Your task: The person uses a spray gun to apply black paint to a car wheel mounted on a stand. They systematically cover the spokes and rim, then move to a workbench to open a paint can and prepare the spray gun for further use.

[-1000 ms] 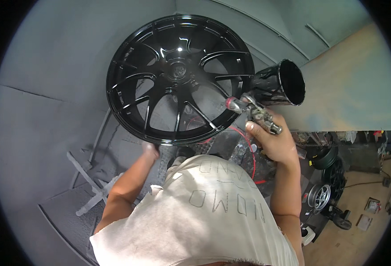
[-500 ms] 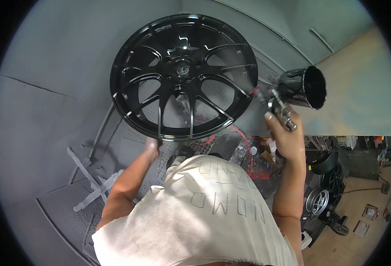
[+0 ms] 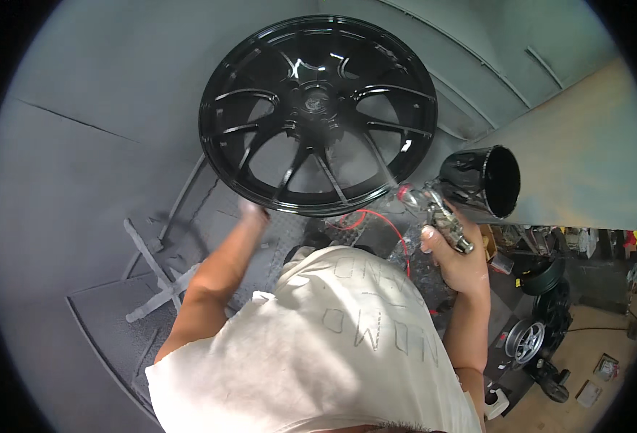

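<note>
A glossy black multi-spoke car wheel (image 3: 317, 102) faces up in front of me, raised above the floor. My right hand (image 3: 461, 261) is closed around a metal spray gun (image 3: 445, 220). On the gun sits a black-coated paint cup (image 3: 466, 177), tilted so that its round end faces right. The gun's red-ringed nozzle is close to the wheel's lower right rim, and a faint mist shows there. My left hand (image 3: 253, 211) is at the wheel's lower left edge. Its fingers are blurred and partly hidden by the rim, so their grip does not show.
A red hose (image 3: 389, 219) loops across the floor below the wheel. On the left stands a grey, paint-crusted cross-shaped stand (image 3: 161, 281). Grey walls surround the wheel. Beyond a tan panel (image 3: 578, 159) on the right are a silver wheel (image 3: 528, 341) and a dark tire (image 3: 541, 278).
The wheel has turned, so its spokes point elsewhere. My right hand has brought the spray gun nearer to me, along the rim's lower right. My left hand stays by the lower left edge.
</note>
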